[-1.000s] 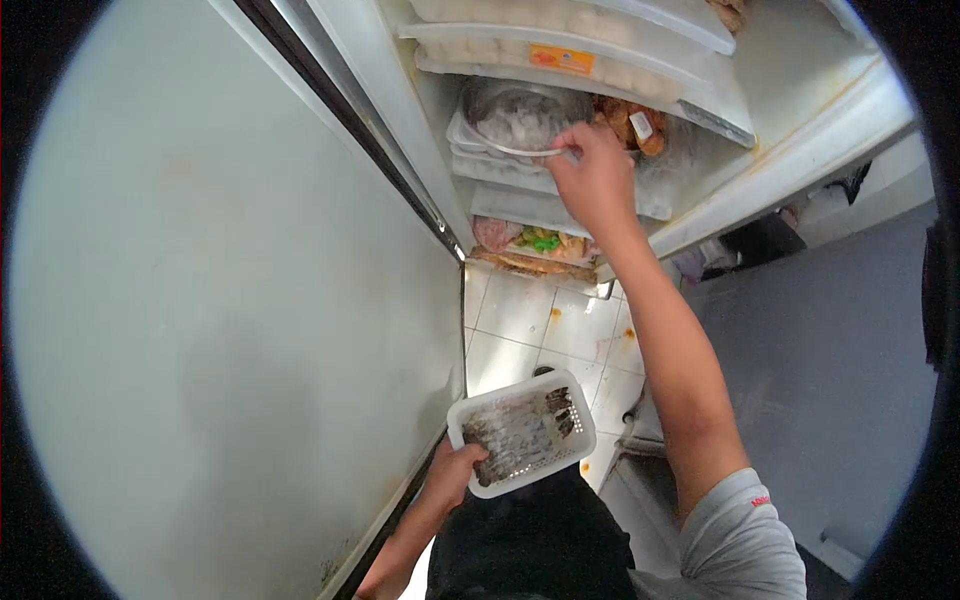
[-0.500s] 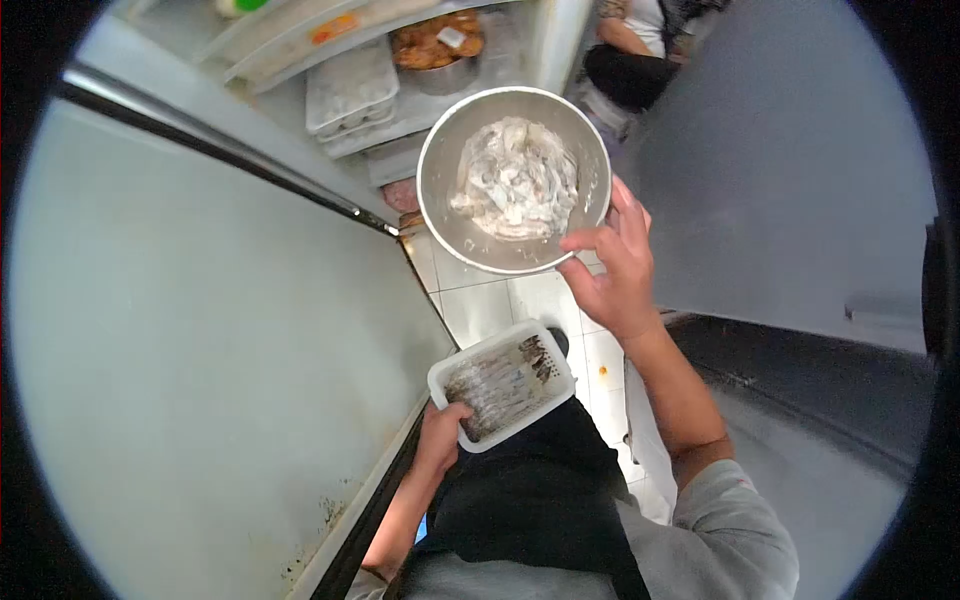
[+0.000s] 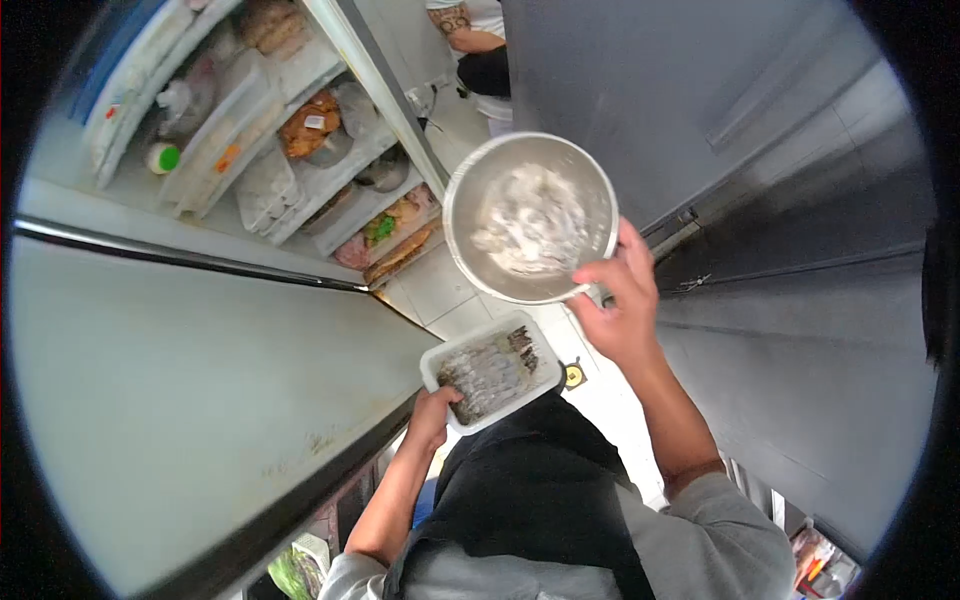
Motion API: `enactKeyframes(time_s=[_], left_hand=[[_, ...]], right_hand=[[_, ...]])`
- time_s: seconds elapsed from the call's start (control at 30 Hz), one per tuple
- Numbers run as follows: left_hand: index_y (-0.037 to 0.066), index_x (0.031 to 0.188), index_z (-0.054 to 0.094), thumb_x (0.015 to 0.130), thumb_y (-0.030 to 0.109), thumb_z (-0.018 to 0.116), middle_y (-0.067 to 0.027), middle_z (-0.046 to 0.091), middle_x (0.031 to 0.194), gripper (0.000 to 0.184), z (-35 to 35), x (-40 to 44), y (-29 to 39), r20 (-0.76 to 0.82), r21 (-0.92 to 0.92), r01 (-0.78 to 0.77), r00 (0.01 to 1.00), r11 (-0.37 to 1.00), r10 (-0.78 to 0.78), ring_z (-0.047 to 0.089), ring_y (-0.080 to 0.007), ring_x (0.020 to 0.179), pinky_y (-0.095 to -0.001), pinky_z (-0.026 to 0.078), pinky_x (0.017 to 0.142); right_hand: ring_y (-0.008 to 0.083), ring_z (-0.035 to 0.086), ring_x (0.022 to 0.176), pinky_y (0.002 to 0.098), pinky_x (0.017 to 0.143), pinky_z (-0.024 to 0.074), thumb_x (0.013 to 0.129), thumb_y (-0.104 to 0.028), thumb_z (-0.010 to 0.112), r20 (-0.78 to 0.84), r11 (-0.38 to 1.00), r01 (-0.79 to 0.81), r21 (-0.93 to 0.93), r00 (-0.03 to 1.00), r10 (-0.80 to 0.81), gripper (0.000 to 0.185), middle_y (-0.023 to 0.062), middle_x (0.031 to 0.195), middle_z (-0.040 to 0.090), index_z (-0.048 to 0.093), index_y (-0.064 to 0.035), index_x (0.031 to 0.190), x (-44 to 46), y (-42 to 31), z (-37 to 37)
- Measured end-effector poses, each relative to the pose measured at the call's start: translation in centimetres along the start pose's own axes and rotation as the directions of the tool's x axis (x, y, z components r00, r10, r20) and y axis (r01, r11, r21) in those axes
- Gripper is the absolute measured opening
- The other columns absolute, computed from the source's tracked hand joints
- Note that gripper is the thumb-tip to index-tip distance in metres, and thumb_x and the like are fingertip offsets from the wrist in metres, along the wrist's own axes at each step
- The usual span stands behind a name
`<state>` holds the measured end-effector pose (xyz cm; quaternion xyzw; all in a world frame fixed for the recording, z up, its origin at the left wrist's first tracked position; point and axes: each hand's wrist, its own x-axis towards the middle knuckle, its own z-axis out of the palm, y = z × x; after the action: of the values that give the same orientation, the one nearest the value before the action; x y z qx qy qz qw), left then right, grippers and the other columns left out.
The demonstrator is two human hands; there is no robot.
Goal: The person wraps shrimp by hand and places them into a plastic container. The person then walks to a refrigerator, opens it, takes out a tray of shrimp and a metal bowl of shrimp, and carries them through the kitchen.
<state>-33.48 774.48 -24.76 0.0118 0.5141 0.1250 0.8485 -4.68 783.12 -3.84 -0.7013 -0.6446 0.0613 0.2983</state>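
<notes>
My right hand is closed on the rim of a round metal bowl, thumb and fingers pinching its near right side. Inside the bowl lies a heap of wet, whitish, floury-looking food; its kind is unclear. Lower down, my left hand grips the left end of a white plastic tub, with the thumb over its edge. Rows of greyish, dark-ended pieces resembling shrimp fill the tub. Both vessels are held in the air in front of my dark apron, apart from each other.
On the left an open fridge door stands beside me. Fridge shelves hold trays, a bowl of orange-brown food and a green-capped bottle. Grey panels rise on the right. Another person's arm shows beyond. Below are floor tiles.
My view has turned, bringing more fridge shelves into sight. The bowl sits a little lower and further right in view. The tub has shifted slightly left and up. Both grips stay the same.
</notes>
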Motion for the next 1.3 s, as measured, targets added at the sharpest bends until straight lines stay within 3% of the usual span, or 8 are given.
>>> enactKeyframes(time_s=[0.23,0.27,0.37,0.6,0.7,0.77,1.13,1.3], left_hand=[[-0.007,0.119,0.067,0.083,0.008,0.067,-0.0151,0.069,0.110,0.040,-3.9,-1.2,16.6,0.159,0.234,0.179,0.963,0.955,-0.220,0.063,-0.0284,0.102,-0.0430,0.051,0.094],[-0.002,0.116,0.067,0.082,0.010,0.069,-0.0096,0.069,0.096,0.035,-4.5,-0.6,19.0,0.189,0.197,0.200,0.953,0.960,-0.237,0.066,-0.0220,0.077,-0.0365,0.056,0.065],[-0.006,0.110,0.067,0.083,0.007,0.066,-0.0126,0.068,0.098,0.030,-3.3,-3.3,29.5,0.188,0.403,0.259,0.915,0.878,-0.357,0.067,-0.0278,0.090,-0.0422,0.057,0.085],[0.000,0.128,0.067,0.074,0.018,0.074,-0.0178,0.063,0.133,0.057,-0.8,7.9,21.1,0.289,0.745,0.155,0.802,0.649,-0.523,0.055,-0.0363,0.128,-0.0579,0.044,0.105],[-0.002,0.098,0.071,0.081,0.012,0.070,-0.0112,0.070,0.098,0.022,5.1,8.6,26.2,0.257,0.886,0.047,0.777,0.461,-0.574,0.067,-0.0260,0.089,-0.0417,0.057,0.081],[0.001,0.107,0.071,0.085,0.019,0.076,-0.0087,0.070,0.101,0.029,7.3,10.2,33.9,0.359,0.887,0.019,0.601,0.462,-0.714,0.066,-0.0244,0.089,-0.0419,0.058,0.081],[-0.003,0.128,0.065,0.078,0.002,0.064,-0.0148,0.071,0.114,0.051,-10.6,25.1,98.6,0.299,0.953,-0.119,0.543,0.280,-0.785,0.069,-0.0331,0.107,-0.0511,0.058,0.094],[-0.004,0.131,0.063,0.077,0.000,0.064,-0.0136,0.071,0.116,0.054,2.0,-11.1,47.1,0.313,0.916,-0.389,0.534,0.100,-0.785,0.069,-0.0327,0.107,-0.0484,0.057,0.096]], right_hand=[[0.0409,0.059,0.134,0.0474,0.108,0.0475,0.067,-0.002,0.094,0.011,0.944,-0.241,-0.227,0.968,0.250,0.039,0.0246,0.152,0.054,0.068,-0.0108,0.095,5.5,-13.7,-3.0],[0.0406,0.059,0.134,0.0468,0.107,0.0482,0.067,-0.001,0.093,0.005,0.928,-0.283,-0.244,0.956,0.293,0.039,0.0246,0.152,0.054,0.068,-0.0105,0.095,6.6,-15.5,-2.4],[0.0396,0.060,0.133,0.0458,0.106,0.0493,0.067,0.000,0.093,-0.058,0.870,-0.406,-0.279,0.912,0.407,0.039,0.0244,0.152,0.053,0.067,-0.0099,0.095,7.2,-20.4,-1.3],[0.0387,0.057,0.135,0.0461,0.112,0.0446,0.071,-0.003,0.093,-0.353,0.729,-0.643,-0.236,0.755,0.552,0.037,0.0217,0.154,0.053,0.066,-0.0116,0.095,-3.1,-24.9,-5.3],[0.0414,0.052,0.143,0.0506,0.117,0.0413,0.070,-0.002,0.093,-0.484,0.632,-0.756,-0.170,0.623,0.615,0.038,0.0217,0.153,0.054,0.066,-0.0121,0.094,-4.5,-28.2,-3.7],[0.0425,0.049,0.146,0.0521,0.118,0.0391,0.068,0.000,0.093,-0.541,0.544,-0.807,-0.230,0.571,0.617,0.039,0.0211,0.149,0.058,0.067,-0.0124,0.094,-0.8,-31.9,-0.9],[0.0414,0.057,0.136,0.0449,0.112,0.0491,0.070,-0.009,0.093,-0.847,0.216,-0.976,0.025,0.094,0.524,0.033,0.0242,0.154,0.050,0.074,-0.0137,0.097,45.6,-61.7,53.3],[0.0412,0.059,0.135,0.0449,0.111,0.0501,0.072,-0.013,0.092,-0.878,0.280,-0.896,0.345,-0.203,0.432,0.032,0.0250,0.155,0.049,0.074,-0.0144,0.098,-5.4,-67.6,21.1]])
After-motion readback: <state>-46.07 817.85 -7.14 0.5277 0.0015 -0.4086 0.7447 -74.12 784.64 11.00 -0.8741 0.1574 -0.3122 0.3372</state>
